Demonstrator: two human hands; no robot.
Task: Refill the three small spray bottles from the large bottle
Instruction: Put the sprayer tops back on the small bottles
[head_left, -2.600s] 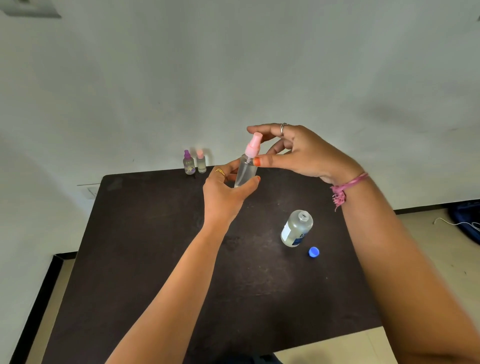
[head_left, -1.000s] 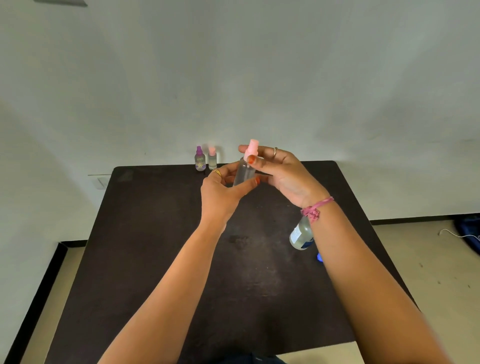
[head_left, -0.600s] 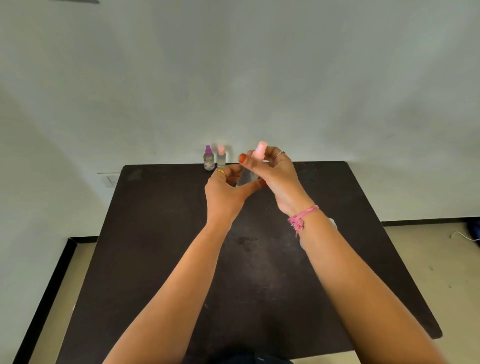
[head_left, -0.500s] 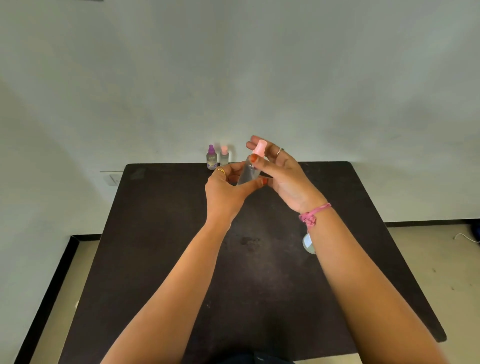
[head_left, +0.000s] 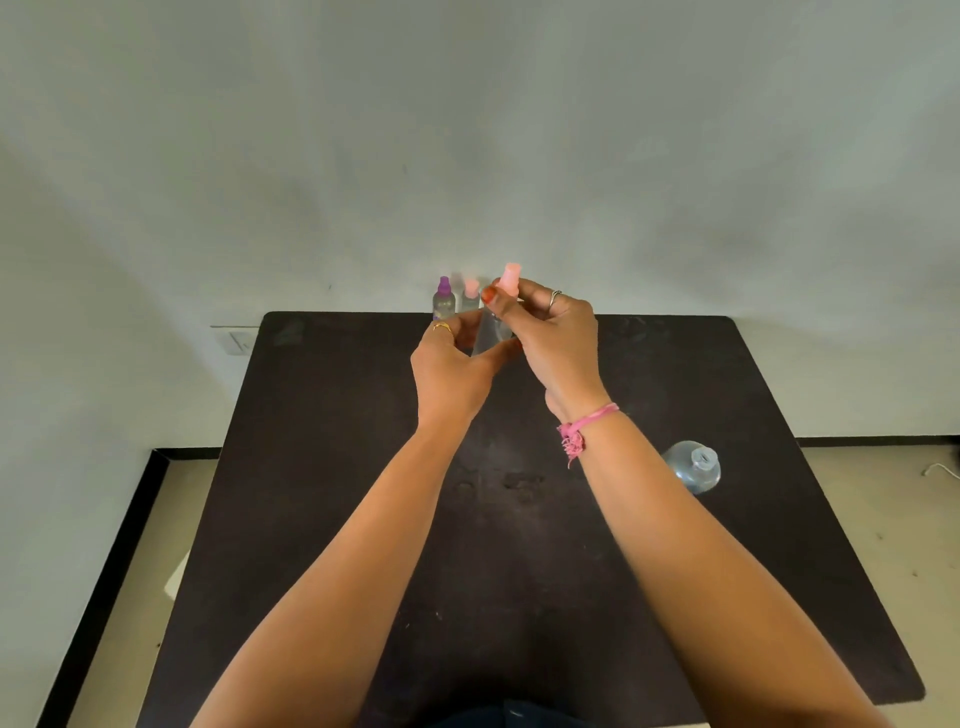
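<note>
Both hands are up over the far half of the counter (head_left: 322, 467), working on one clear spray bottle (head_left: 489, 332) with a pink spray top (head_left: 509, 276). The left hand (head_left: 452, 374) is curled around the lower body of the bottle, thumb and fingers pinching it so it stays put. The right hand (head_left: 556, 338) is closed around the neck just under the pink top, thumb with the orange nail pressed against it. Looks to me like the top is being twisted on that bottle, though honestly the bottle is mostly buried behind fingers, so I can't tell how much liquid is in it or which way the top is turning.

The large bottle (head_left: 693, 465) stands near the right edge of the counter, uncapped, mouth open to the camera (its cap isn't visible from here, the right forearm covers that patch). The other two small ones, a purple-topped bottle (head_left: 443, 301) and a pink-topped bottle (head_left: 470, 296), stand side by side at the far edge against the wall, tops on.

Next move, I'd guess: get the top either snug or fully off without tipping the bottle. Small threads, slippery plastic, so the left hand needs to hold firm while the right does short turns.
</note>
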